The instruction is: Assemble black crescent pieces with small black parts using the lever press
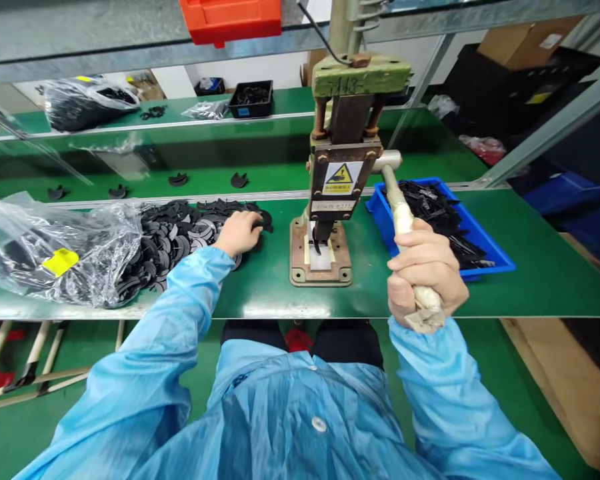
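Observation:
My right hand [427, 270] is wrapped round the tape-covered lever handle [403, 217] of a hand press [345, 180]. The lever is pulled down towards me. Under the ram, a small dark part [317, 248] shows on the pale plate of the press base [300, 260]. At the right edge of a pile of black curved plastic pieces [173, 243], my left hand [237, 232] has its fingers closed at a black curved piece [266, 221]. The fingertips partly hide the grip. The pile spills from a clear plastic bag [75, 253].
A blue tray [490, 257] of black parts stands right of the press. Single curved pieces, one of them a black piece [239, 180], lie behind the rail. Farther back are a black bin [251, 100] and a filled bag [87, 103]. An orange bin [230, 20] sits overhead.

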Motion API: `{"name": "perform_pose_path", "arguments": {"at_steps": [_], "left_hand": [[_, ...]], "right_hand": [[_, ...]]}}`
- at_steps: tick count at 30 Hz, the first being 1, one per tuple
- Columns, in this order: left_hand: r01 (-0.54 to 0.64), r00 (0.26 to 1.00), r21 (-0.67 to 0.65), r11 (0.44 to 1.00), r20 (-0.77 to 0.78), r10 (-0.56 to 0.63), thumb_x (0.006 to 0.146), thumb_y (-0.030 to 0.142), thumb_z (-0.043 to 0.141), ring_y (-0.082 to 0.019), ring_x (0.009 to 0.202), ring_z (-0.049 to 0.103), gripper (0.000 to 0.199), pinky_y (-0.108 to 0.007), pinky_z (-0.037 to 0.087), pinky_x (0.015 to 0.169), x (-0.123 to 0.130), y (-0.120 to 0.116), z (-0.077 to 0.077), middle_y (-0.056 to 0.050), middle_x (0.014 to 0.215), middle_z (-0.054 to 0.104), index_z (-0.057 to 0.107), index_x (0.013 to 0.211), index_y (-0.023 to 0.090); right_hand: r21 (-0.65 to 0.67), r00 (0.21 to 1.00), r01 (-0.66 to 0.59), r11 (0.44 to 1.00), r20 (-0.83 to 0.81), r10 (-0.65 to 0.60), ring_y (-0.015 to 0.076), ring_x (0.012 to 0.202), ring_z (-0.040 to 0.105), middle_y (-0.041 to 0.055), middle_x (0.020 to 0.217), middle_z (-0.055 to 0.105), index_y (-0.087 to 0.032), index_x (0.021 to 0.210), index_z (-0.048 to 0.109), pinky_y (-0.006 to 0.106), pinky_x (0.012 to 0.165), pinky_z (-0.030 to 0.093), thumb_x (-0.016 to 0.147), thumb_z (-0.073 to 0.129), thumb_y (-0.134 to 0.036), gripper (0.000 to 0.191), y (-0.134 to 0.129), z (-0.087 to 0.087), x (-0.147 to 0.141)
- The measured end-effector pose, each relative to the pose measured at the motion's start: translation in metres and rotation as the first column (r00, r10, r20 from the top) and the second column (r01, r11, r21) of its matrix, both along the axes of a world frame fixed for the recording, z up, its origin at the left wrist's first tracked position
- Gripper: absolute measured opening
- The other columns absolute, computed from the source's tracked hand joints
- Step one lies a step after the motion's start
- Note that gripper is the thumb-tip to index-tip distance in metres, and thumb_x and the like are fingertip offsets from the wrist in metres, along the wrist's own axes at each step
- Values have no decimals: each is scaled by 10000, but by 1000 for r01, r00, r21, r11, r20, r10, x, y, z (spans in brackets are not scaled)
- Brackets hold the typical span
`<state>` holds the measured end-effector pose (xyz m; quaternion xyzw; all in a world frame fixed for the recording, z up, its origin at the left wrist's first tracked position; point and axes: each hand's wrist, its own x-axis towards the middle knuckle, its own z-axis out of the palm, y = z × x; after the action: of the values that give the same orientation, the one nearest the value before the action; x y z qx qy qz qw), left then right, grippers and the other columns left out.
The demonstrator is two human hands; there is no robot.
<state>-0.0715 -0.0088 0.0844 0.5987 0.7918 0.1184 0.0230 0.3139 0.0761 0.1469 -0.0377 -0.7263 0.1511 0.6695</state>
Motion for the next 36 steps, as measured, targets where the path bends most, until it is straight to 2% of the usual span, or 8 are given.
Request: {"name": "perform_pose_path", "arguments": {"at_steps": [5, 9, 12, 16, 21, 27, 32, 36], "left_hand": [[19, 998, -163, 986, -60, -29, 971, 225, 623, -330, 1462, 579, 483, -472, 414, 1252, -49, 54, 5, -162, 1542, 674, 704, 1446, 179], [-6, 1000, -284, 959, 20, 12, 832, 168, 750, -331, 1345, 676, 641, -438, 486, 1182, -63, 73, 5, -206, 1502, 702, 693, 1469, 136], [14, 999, -304, 953, 42, -2, 797, 183, 798, -323, 1278, 712, 573, -414, 519, 1137, -68, 70, 5, -183, 1411, 755, 746, 1367, 152], [73, 995, -326, 943, 91, -46, 859, 191, 795, -277, 1213, 718, 492, -377, 525, 1099, -70, 57, 6, -143, 1313, 789, 723, 1344, 146], [66, 991, -343, 937, 132, -22, 809, 279, 871, -240, 1067, 755, 514, -291, 559, 921, -66, 46, 6, -81, 1206, 814, 719, 1292, 190], [57, 996, -379, 924, 86, -27, 764, 377, 880, -275, 1131, 762, 552, -312, 553, 929, -57, 43, 7, -86, 1233, 817, 713, 1267, 221], [60, 998, -383, 922, 37, -50, 814, 310, 822, -274, 1003, 763, 475, -330, 541, 853, -42, 40, 14, -84, 1096, 817, 682, 1257, 211], [112, 994, -319, 941, 36, -107, 873, 215, 708, -271, 968, 750, 380, -337, 529, 844, -29, 33, 27, -86, 1054, 800, 662, 1250, 206]], "right_hand": [[20, 1000, 1, 1000, 7, -1, 245, 921, 750, -10, 735, 682, -268, 735, 614, 620, 1094, 616, 822, 785, -329, 201, 0, 1, 2], [3, 999, 7, 1000, 34, -8, 245, 904, 751, -12, 728, 686, -269, 735, 626, 619, 1082, 617, 814, 786, -326, 188, -2, 3, 4], [-19, 1000, 9, 1000, 28, -9, 238, 900, 746, -12, 718, 683, -267, 729, 627, 609, 1076, 619, 828, 780, -333, 194, -3, 3, 4], [-7, 1000, 19, 1000, 3, -19, 228, 883, 744, -11, 705, 672, -267, 731, 610, 595, 1068, 623, 846, 771, -346, 213, -2, 1, 2], [10, 1000, 17, 1000, -15, -17, 233, 865, 742, -14, 697, 664, -269, 723, 597, 602, 1039, 632, 850, 768, -376, 239, 1, 1, -1], [19, 1000, 1, 1000, -27, -1, 221, 885, 740, -8, 718, 666, -258, 719, 602, 585, 1063, 627, 849, 779, -347, 237, 1, 1, -3], [11, 1000, -10, 1000, -16, 10, 217, 919, 740, -10, 746, 678, -246, 728, 610, 597, 1089, 615, 878, 776, -347, 245, -1, 1, -1], [-27, 1000, -2, 1000, -14, 2, 212, 936, 742, -24, 758, 682, -252, 738, 614, 617, 1132, 599, 898, 768, -376, 255, -5, 1, -2]]}}
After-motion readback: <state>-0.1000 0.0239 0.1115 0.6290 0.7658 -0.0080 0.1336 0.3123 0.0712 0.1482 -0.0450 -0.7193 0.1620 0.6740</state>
